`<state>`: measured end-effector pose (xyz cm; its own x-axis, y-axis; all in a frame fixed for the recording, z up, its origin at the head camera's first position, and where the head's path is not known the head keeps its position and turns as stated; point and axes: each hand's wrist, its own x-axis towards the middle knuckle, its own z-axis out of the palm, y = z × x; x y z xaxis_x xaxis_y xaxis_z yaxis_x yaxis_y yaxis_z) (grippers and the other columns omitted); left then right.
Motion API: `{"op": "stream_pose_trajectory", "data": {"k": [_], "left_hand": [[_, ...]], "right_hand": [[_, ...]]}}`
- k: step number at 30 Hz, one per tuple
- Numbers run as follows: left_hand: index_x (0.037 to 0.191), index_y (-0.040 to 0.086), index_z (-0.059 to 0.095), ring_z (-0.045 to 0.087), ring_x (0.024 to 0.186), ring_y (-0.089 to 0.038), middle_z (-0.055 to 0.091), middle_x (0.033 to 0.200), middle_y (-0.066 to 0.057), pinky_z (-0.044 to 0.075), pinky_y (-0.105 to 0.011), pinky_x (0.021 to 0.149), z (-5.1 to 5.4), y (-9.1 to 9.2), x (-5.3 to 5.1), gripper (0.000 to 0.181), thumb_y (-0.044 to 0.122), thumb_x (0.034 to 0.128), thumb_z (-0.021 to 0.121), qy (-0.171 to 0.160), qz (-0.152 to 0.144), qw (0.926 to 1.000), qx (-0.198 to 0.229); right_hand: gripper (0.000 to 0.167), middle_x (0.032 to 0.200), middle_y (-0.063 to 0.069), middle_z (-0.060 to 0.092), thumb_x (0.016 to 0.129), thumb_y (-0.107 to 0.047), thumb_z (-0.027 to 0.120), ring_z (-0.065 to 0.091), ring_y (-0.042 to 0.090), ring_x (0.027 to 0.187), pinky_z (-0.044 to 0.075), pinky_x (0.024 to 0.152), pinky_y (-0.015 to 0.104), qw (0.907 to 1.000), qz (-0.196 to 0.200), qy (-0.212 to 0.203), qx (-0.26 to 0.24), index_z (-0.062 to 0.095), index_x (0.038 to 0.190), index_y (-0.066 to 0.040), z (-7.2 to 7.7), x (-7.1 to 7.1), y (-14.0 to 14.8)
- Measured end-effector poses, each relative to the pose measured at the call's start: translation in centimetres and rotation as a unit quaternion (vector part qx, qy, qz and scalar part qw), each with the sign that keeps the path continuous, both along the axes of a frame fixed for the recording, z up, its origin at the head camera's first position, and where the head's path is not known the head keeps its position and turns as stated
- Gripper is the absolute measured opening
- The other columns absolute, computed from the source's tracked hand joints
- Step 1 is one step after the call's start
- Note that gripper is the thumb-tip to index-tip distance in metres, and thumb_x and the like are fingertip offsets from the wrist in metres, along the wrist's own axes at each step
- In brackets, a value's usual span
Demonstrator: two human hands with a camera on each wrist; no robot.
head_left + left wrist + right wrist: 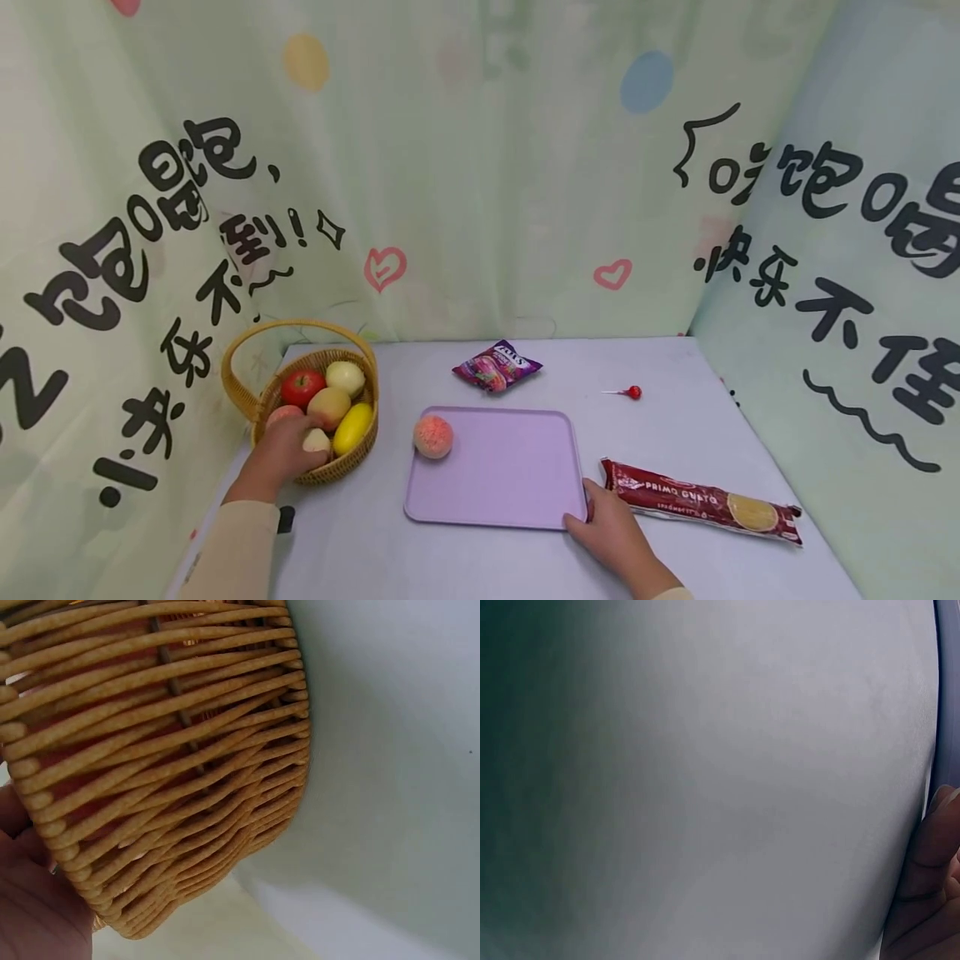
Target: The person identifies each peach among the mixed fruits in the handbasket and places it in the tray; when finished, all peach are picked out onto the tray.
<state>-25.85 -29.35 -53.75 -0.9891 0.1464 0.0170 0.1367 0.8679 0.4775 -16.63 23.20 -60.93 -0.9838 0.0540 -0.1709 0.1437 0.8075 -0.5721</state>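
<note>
At the left stands a wicker basket (318, 477) of fruit. My left hand (276, 454) reaches over its near rim, thumb and index finger around a pale cream-coloured round fruit (317, 441); the other fingertips are hidden. In the left wrist view, woven basket wall (187, 750) hides most of that hand (37, 900). My right hand (611, 533) grips the near right corner of a flat lilac tray (495, 475). A pink-orange peach (433, 437) sits on the tray's left side. The right wrist view catches only part of the hand (926, 892) and tray edge (949, 697).
The basket also holds a red apple (303, 387), a yellow lemon-like fruit (352, 429) and others beneath its tall handle (300, 323). Behind the tray lies a purple snack bag (497, 367). A red lollipop (633, 392) and a spaghetti packet (701, 502) lie on the right.
</note>
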Motion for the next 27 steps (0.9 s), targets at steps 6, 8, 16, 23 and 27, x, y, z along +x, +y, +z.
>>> {"op": "stream_pose_trajectory", "data": {"k": [6, 8, 16, 23, 27], "left_hand": [[0.123, 0.006, 0.070, 0.054, 0.099, -0.030, 0.068, 0.110, -0.011, 0.052, -0.049, 0.089, 0.26, 0.22, -0.17, 0.051, 0.021, 0.0767, 0.084, 0.023, 0.000, 0.9997, -0.008], [0.123, 0.006, 0.070, 0.054, 0.099, -0.030, 0.067, 0.109, -0.011, 0.052, -0.049, 0.088, 0.33, 0.30, -0.13, 0.051, 0.021, 0.0767, 0.084, 0.027, 0.001, 0.9996, -0.006], [0.121, 0.008, 0.069, 0.056, 0.100, -0.029, 0.067, 0.112, -0.012, 0.053, -0.049, 0.088, 0.51, 0.64, 0.25, 0.046, 0.020, 0.0784, 0.081, 0.042, 0.010, 0.9991, 0.001], [0.127, 0.004, 0.067, 0.057, 0.117, -0.037, 0.065, 0.129, -0.019, 0.049, -0.060, 0.102, 0.40, 0.92, 0.55, 0.047, 0.016, 0.0827, 0.078, 0.070, 0.000, 0.9973, 0.020], [0.122, 0.008, 0.069, 0.056, 0.117, -0.037, 0.065, 0.129, -0.017, 0.047, -0.059, 0.102, 0.30, 0.97, 0.64, 0.037, 0.017, 0.0860, 0.076, 0.080, -0.005, 0.9964, 0.030]], "right_hand": [[0.081, 0.114, 0.015, 0.073, 0.081, -0.039, 0.085, 0.064, 0.017, 0.092, 0.054, 0.098, 0.056, 1.0000, -0.001, -0.001, -0.001, 0.055, 0.140, 0.008, 0.00, -0.11, 0.09], [0.081, 0.118, 0.016, 0.072, 0.081, -0.040, 0.085, 0.065, 0.018, 0.094, 0.054, 0.099, 0.056, 1.0000, -0.001, -0.003, -0.002, 0.055, 0.140, 0.008, 0.04, -0.08, 0.05], [0.080, 0.100, 0.007, 0.073, 0.081, -0.037, 0.085, 0.060, 0.015, 0.083, 0.056, 0.096, 0.053, 0.9999, -0.002, -0.009, -0.011, 0.056, 0.140, 0.008, 0.16, 0.16, -0.12], [0.081, 0.111, 0.012, 0.073, 0.081, -0.039, 0.085, 0.062, 0.016, 0.089, 0.054, 0.099, 0.055, 0.9999, -0.003, -0.010, -0.007, 0.055, 0.141, 0.007, 0.18, 0.08, -0.01], [0.081, 0.110, 0.012, 0.073, 0.081, -0.040, 0.085, 0.062, 0.017, 0.089, 0.054, 0.098, 0.055, 0.9999, 0.002, -0.007, -0.007, 0.055, 0.141, 0.007, 0.23, 0.07, 0.01]]}}
